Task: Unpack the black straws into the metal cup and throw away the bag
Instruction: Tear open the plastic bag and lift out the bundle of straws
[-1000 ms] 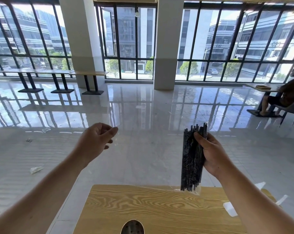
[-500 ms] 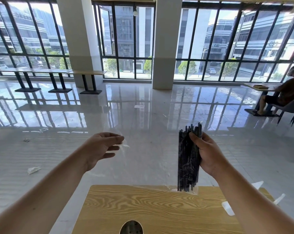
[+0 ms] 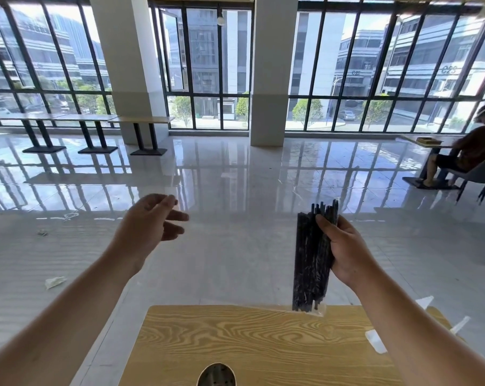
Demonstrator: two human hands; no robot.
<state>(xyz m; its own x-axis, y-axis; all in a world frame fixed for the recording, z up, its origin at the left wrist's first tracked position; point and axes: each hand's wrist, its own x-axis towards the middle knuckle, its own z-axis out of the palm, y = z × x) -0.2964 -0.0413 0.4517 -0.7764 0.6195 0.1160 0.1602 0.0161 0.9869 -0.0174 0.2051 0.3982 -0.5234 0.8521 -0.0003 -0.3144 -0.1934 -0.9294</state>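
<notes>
A person's two bare arms reach forward over a wooden bench [image 3: 263, 344] in a bright hall with tall windows. The right hand [image 3: 344, 252] is clenched around a bundle of black straws [image 3: 309, 257], gripping it near the upper half with the thumb across the front. The straws stand almost upright, still inside a clear plastic bag [image 3: 320, 310] whose bottom edge hangs just below the hand, over the far edge of the bench. The left hand [image 3: 149, 227] is raised well apart from the straws, off to their left at about the same height; it holds nothing, with fingers loosely spread and slightly blurred. Below and between both hands, at the near edge of the bench, the rim of the metal cup [image 3: 216, 376] shows, partly cut off by the frame. Scraps of white paper [image 3: 375, 341] lie below the right forearm.
</notes>
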